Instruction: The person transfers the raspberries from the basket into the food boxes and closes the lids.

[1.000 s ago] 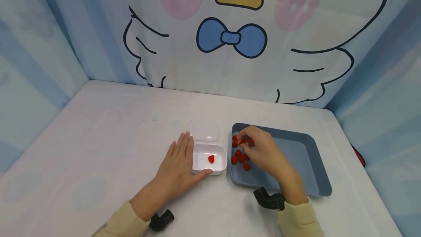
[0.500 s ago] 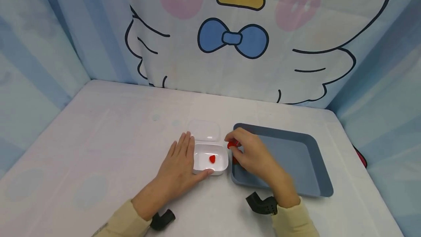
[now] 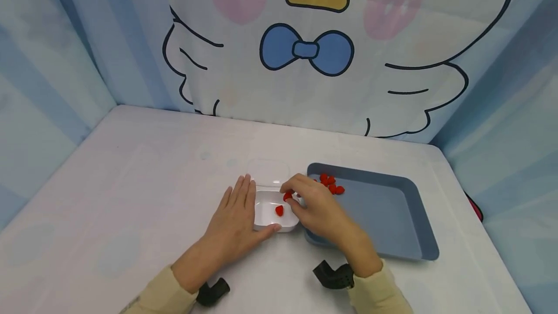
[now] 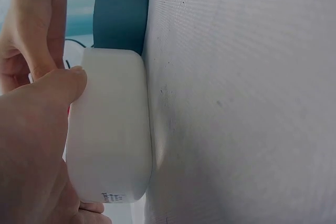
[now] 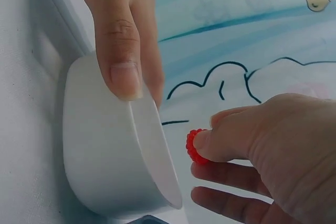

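Berry [image 5: 197, 146], red, bumpy: one, pinched between your right hand's [image 3: 324, 207] thumb and forefinger, held above the far right part of the box and clear of its rim; your other right fingers show below it, curved. Second berry [image 3: 279, 211]: one, red, lying on the box floor. Box [image 3: 265, 214]: white, rounded corners, upright, open at the top; small dark print on its outer wall, too small to read. Your left hand [image 3: 233, 222]: fingers straight and together along the box's left side, thumb stretched out to touch its near rim. Lid [image 3: 267, 171]: clear, flat on the table just beyond the box. Tray [image 3: 383, 222]: blue-grey, just right of the box. Loose berries [image 3: 332, 189]: several, red, grouped in the tray's far left corner, some possibly hidden by your right hand. Table [image 3: 174, 183]: white-covered. Backdrop [image 3: 306, 93]: white cartoon figure, blue bow tie.
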`<state>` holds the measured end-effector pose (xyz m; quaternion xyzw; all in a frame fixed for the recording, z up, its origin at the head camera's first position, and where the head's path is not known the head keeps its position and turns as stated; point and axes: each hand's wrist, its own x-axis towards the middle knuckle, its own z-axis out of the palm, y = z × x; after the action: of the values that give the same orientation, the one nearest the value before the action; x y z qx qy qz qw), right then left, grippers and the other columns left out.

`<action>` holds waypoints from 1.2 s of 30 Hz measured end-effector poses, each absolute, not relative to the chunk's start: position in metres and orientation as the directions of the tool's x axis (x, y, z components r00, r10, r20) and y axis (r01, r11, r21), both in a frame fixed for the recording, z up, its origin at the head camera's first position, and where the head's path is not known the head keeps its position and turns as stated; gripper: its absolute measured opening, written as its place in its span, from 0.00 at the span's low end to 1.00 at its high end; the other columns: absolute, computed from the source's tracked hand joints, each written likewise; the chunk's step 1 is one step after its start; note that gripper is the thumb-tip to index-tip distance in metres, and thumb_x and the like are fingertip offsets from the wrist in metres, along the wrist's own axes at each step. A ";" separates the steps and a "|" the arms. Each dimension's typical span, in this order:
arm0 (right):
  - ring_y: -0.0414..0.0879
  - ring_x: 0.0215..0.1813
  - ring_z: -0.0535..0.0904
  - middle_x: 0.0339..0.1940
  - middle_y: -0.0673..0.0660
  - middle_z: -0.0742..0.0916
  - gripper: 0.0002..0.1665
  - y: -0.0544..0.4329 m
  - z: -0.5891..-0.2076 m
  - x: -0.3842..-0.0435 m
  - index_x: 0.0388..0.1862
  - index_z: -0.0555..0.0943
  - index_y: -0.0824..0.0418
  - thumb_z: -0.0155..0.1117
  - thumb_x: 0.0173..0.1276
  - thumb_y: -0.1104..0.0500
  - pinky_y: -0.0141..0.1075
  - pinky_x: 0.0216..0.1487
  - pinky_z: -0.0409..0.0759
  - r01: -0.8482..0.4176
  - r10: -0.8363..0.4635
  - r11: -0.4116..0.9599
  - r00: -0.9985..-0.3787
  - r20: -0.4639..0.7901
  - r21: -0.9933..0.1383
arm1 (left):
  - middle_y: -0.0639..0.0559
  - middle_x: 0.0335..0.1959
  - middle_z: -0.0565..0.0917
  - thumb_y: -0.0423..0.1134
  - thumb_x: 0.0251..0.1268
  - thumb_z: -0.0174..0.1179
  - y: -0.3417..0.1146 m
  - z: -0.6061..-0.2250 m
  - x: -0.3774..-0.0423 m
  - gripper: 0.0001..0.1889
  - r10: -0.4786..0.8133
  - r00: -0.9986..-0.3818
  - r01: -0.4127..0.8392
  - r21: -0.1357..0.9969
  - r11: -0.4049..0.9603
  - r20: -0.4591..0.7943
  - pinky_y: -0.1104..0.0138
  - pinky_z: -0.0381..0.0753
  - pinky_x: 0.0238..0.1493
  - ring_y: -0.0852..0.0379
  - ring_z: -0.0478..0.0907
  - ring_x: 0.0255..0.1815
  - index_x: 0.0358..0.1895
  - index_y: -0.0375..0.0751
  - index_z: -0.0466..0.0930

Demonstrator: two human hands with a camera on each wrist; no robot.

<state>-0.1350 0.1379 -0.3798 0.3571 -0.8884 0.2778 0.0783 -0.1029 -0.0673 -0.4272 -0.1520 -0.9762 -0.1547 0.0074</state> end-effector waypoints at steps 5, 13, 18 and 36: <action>0.42 0.48 0.82 0.45 0.51 0.86 0.14 0.131 -0.379 -0.134 0.45 0.82 0.61 0.69 0.61 0.71 0.35 0.52 0.85 -0.689 -0.607 0.564 -0.720 0.336 -0.455 | 0.34 0.80 0.51 0.76 0.58 0.53 -0.068 -0.424 -0.104 0.59 0.300 -0.952 0.302 0.306 0.903 0.055 0.45 0.51 0.79 0.40 0.46 0.82 0.77 0.28 0.49; 0.41 0.48 0.82 0.44 0.51 0.86 0.15 0.124 -0.386 -0.136 0.46 0.82 0.61 0.69 0.61 0.70 0.35 0.53 0.84 -0.711 -0.620 0.536 -0.697 0.361 -0.454 | 0.36 0.80 0.50 0.75 0.58 0.53 -0.069 -0.423 -0.104 0.59 0.301 -0.952 0.301 0.320 0.898 0.051 0.46 0.50 0.79 0.41 0.45 0.82 0.77 0.29 0.48; 0.41 0.48 0.83 0.44 0.51 0.87 0.15 0.121 -0.390 -0.136 0.47 0.82 0.61 0.70 0.61 0.70 0.35 0.52 0.85 -0.701 -0.622 0.553 -0.707 0.337 -0.450 | 0.36 0.81 0.50 0.75 0.58 0.53 -0.070 -0.423 -0.104 0.59 0.304 -0.951 0.303 0.319 0.898 0.048 0.46 0.50 0.79 0.41 0.45 0.82 0.77 0.29 0.48; 0.40 0.40 0.81 0.39 0.50 0.87 0.12 0.117 -0.399 -0.140 0.45 0.81 0.59 0.69 0.64 0.67 0.31 0.47 0.84 -0.701 -0.657 0.557 -0.700 0.279 -0.446 | 0.34 0.80 0.50 0.75 0.60 0.52 -0.073 -0.421 -0.105 0.58 0.318 -0.947 0.319 0.306 0.897 0.057 0.46 0.51 0.79 0.41 0.46 0.82 0.77 0.28 0.48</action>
<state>-0.1396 0.1170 -0.3986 0.3851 -0.8815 0.2702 0.0400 -0.1054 -0.0727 -0.4210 -0.1635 -0.9739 -0.1574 0.0028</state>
